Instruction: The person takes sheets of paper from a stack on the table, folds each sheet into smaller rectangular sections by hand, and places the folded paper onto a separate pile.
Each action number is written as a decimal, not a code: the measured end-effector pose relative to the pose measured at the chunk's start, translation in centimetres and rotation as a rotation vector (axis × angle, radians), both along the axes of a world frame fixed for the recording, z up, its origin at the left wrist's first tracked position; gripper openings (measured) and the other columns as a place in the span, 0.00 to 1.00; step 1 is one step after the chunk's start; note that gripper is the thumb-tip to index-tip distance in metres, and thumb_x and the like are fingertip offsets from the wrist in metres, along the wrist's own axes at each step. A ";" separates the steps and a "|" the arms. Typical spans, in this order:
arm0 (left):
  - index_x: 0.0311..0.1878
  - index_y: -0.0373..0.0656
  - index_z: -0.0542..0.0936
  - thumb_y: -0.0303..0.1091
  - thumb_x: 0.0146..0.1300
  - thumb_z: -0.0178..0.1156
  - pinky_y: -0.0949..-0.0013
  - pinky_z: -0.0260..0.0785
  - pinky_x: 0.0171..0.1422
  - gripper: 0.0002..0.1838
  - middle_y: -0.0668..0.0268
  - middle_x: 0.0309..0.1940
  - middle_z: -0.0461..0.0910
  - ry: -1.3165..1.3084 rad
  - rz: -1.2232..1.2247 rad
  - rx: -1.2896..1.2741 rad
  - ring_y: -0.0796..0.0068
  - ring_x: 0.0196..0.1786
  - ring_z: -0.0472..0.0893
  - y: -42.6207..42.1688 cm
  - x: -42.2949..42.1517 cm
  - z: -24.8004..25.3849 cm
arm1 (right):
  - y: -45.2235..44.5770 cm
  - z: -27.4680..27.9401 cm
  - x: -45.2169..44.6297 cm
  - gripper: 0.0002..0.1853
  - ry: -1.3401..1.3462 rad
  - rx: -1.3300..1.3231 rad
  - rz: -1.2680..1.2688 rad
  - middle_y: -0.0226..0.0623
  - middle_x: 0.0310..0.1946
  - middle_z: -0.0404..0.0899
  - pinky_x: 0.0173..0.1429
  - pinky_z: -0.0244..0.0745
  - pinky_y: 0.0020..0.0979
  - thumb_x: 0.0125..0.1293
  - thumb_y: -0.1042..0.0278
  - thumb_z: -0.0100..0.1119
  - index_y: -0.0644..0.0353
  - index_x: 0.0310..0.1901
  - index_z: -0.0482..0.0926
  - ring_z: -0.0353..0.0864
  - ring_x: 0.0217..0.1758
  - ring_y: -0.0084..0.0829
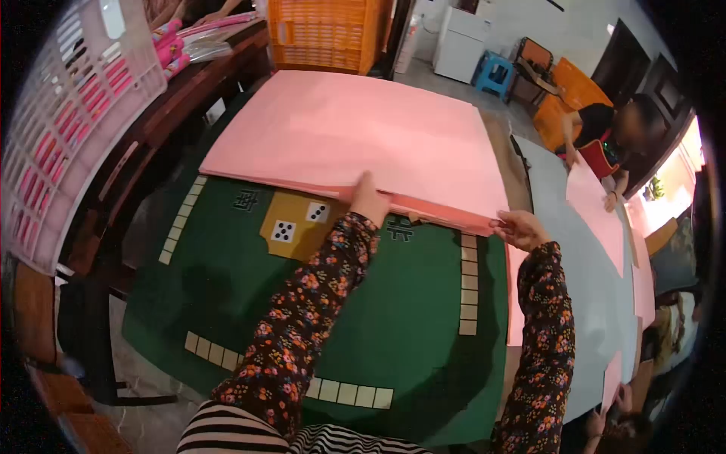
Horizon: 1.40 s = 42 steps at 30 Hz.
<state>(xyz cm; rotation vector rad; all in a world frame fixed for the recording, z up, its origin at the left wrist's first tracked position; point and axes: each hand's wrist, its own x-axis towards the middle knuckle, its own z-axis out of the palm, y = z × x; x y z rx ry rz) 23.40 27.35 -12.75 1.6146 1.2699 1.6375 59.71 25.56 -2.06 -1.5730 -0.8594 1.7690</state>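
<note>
Right hand (523, 231) pinches the corner of the pink sheets (363, 129); left hand (369, 204) touches their edge, its grip I cannot tell. Moving 2 hands evenly should prevent creases.

the flat green printed table cover (408, 325) leaves a hand free passage between the left dark flowered sleeve (302, 310) and the right dark flowered sleeve (541, 333). beyond the flat stack of large pink sheets (363, 125), an orange slatted plastic crate (321, 34) blocks the way; a white plastic lattice basket (147, 47) bars the left side.
</note>
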 end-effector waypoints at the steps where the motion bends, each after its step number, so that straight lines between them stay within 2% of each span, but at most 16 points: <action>1: 0.47 0.35 0.75 0.25 0.56 0.59 0.59 0.72 0.53 0.14 0.50 0.44 0.80 0.060 0.088 -0.063 0.53 0.51 0.80 -1.5 -1.9 2.1 | -0.3 0.3 -0.2 0.10 0.002 0.002 0.015 0.44 0.36 0.82 0.37 0.83 0.26 0.70 0.67 0.56 0.66 0.41 0.73 0.83 0.35 0.30; 14: 0.51 0.36 0.77 0.36 0.70 0.46 0.60 0.73 0.58 0.16 0.56 0.52 0.80 1.035 0.574 -0.573 0.61 0.60 0.76 -4.2 -24.3 5.7 | -2.9 1.9 3.4 0.10 -0.055 0.006 -0.111 0.40 0.30 0.81 0.29 0.81 0.22 0.69 0.65 0.56 0.64 0.36 0.74 0.81 0.25 0.26; 15: 0.51 0.36 0.77 0.36 0.70 0.46 0.60 0.73 0.58 0.16 0.56 0.52 0.80 1.031 0.580 -0.572 0.61 0.60 0.76 -0.6 -27.7 -0.3 | -3.2 2.3 3.4 0.11 -0.066 0.006 -0.105 0.39 0.30 0.81 0.28 0.81 0.22 0.70 0.64 0.55 0.64 0.35 0.74 0.80 0.25 0.25; 18: 0.50 0.37 0.77 0.25 0.64 0.50 0.61 0.72 0.59 0.13 0.52 0.49 0.81 -0.176 0.131 -0.118 0.56 0.60 0.76 10.9 -35.3 -14.9 | -3.8 2.6 4.6 0.12 -0.113 -0.052 -0.142 0.38 0.28 0.80 0.27 0.79 0.21 0.70 0.63 0.55 0.65 0.35 0.74 0.79 0.24 0.25; 25: 0.49 0.41 0.77 0.24 0.54 0.58 0.60 0.72 0.58 0.17 0.51 0.46 0.80 0.318 0.419 -0.180 0.50 0.53 0.78 1.8 -19.9 3.2 | -18.1 4.3 4.7 0.13 -0.010 0.069 -0.412 0.40 0.29 0.80 0.29 0.78 0.24 0.69 0.60 0.57 0.64 0.38 0.75 0.79 0.27 0.29; 27: 0.49 0.42 0.77 0.22 0.53 0.57 0.59 0.73 0.57 0.18 0.50 0.46 0.80 0.342 0.224 -0.081 0.50 0.53 0.79 2.1 -18.2 4.8 | -24.6 2.1 3.2 0.08 0.185 0.212 -0.560 0.44 0.32 0.81 0.32 0.79 0.26 0.71 0.67 0.53 0.63 0.39 0.74 0.80 0.29 0.34; 28: 0.50 0.42 0.77 0.22 0.52 0.58 0.60 0.73 0.56 0.19 0.49 0.45 0.80 0.373 0.150 -0.075 0.50 0.52 0.79 3.1 -18.0 4.9 | -27.9 2.5 2.1 0.08 0.248 0.175 -0.352 0.41 0.31 0.82 0.33 0.79 0.26 0.72 0.66 0.51 0.61 0.39 0.76 0.80 0.29 0.33; 29: 0.50 0.42 0.77 0.22 0.52 0.58 0.60 0.73 0.56 0.19 0.49 0.45 0.80 0.359 0.135 -0.075 0.50 0.52 0.79 9.7 -17.8 0.3 | -30.8 1.2 -0.8 0.09 0.097 0.094 -0.725 0.36 0.32 0.79 0.31 0.77 0.21 0.70 0.63 0.56 0.61 0.42 0.74 0.77 0.30 0.25; 31: 0.50 0.41 0.77 0.26 0.52 0.61 0.60 0.73 0.56 0.19 0.48 0.45 0.81 -0.422 -0.377 0.112 0.51 0.51 0.80 20.0 -20.1 -10.1 | -36.3 -3.9 -1.6 0.09 0.315 0.126 -0.753 0.35 0.31 0.82 0.34 0.81 0.29 0.73 0.62 0.50 0.57 0.44 0.77 0.83 0.32 0.31; 32: 0.50 0.38 0.78 0.32 0.56 0.61 0.61 0.73 0.56 0.18 0.46 0.45 0.80 -0.041 -0.190 0.128 0.51 0.52 0.80 10.6 -19.6 -1.5 | -37.4 -2.0 -6.3 0.11 0.394 0.072 -0.694 0.39 0.32 0.82 0.32 0.80 0.25 0.73 0.65 0.51 0.62 0.42 0.79 0.83 0.32 0.31; 33: 0.50 0.38 0.78 0.32 0.56 0.61 0.61 0.73 0.56 0.18 0.46 0.45 0.80 -0.048 -0.204 0.125 0.51 0.52 0.80 15.9 -20.4 -4.6 | -38.1 0.0 -10.5 0.12 0.476 0.019 -0.631 0.43 0.32 0.83 0.30 0.80 0.21 0.73 0.67 0.52 0.67 0.40 0.81 0.83 0.33 0.31; 36: 0.51 0.35 0.77 0.38 0.62 0.57 0.62 0.72 0.57 0.18 0.48 0.47 0.81 0.121 -0.208 0.089 0.55 0.53 0.80 23.6 -26.4 -11.8 | -39.4 -2.8 -14.3 0.11 0.618 -0.150 -0.766 0.38 0.34 0.83 0.37 0.83 0.31 0.75 0.63 0.48 0.59 0.44 0.78 0.83 0.33 0.33; 38: 0.52 0.35 0.77 0.41 0.68 0.54 0.63 0.72 0.57 0.19 0.52 0.45 0.81 0.133 -0.060 0.052 0.61 0.50 0.80 20.6 -27.7 -8.5 | -39.4 -3.9 -16.6 0.10 0.635 -0.189 -0.782 0.34 0.35 0.83 0.36 0.79 0.29 0.74 0.62 0.49 0.58 0.45 0.76 0.81 0.32 0.28; 40: 0.54 0.36 0.76 0.42 0.68 0.56 0.63 0.73 0.54 0.20 0.57 0.44 0.81 -0.253 -0.142 -0.148 0.65 0.45 0.80 13.3 -26.6 -2.9 | -39.0 -4.0 -18.9 0.12 0.548 -0.144 -0.781 0.34 0.38 0.84 0.36 0.77 0.26 0.74 0.61 0.51 0.61 0.47 0.76 0.81 0.34 0.27; 41: 0.57 0.37 0.75 0.45 0.66 0.59 0.64 0.72 0.52 0.23 0.58 0.43 0.80 -0.351 -0.047 -0.008 0.65 0.44 0.79 5.0 -23.1 3.0 | -38.9 -4.2 -19.4 0.11 0.527 -0.194 -0.817 0.34 0.40 0.83 0.38 0.78 0.26 0.73 0.62 0.51 0.60 0.47 0.76 0.81 0.37 0.28; 42: 0.50 0.38 0.77 0.48 0.66 0.59 0.65 0.71 0.47 0.21 0.62 0.40 0.79 -0.654 0.119 -0.414 0.67 0.40 0.78 1.6 -21.6 6.6 | -39.0 -4.6 -19.6 0.11 0.619 -0.198 -0.769 0.34 0.42 0.83 0.41 0.79 0.26 0.73 0.63 0.52 0.59 0.49 0.76 0.82 0.39 0.28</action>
